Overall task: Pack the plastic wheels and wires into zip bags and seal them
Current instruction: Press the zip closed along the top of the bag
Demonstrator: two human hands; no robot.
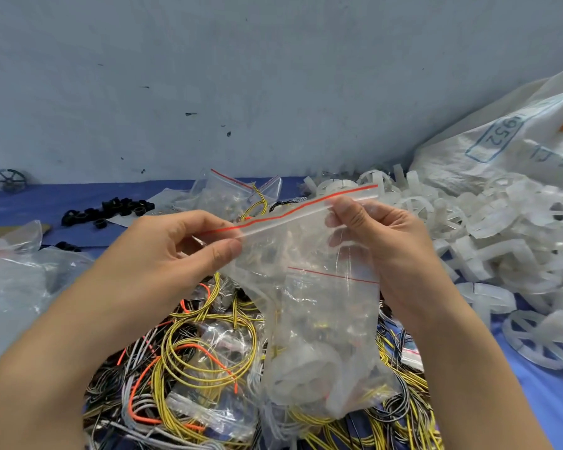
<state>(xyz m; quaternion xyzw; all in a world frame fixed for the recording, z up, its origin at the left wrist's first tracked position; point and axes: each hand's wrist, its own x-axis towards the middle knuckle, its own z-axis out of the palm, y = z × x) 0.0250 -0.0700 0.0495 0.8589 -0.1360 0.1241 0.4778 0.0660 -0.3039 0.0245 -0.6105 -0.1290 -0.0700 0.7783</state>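
The left hand (176, 251) and right hand (381, 241) are pinching the zip bag (309, 287) by its seal strip, at 9 and 3 o'clock, holding it over the wires (202, 358). The film is looking light, limp and slippery; the stiffer strip is probably offering the surest hold.

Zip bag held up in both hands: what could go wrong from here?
The zip strip looks kinked between the left hand and right hand, so it may seal only partly. The zip bag hangs with a plastic wheel low inside; if a pinch slips, it could drop into the wires below and tangle.
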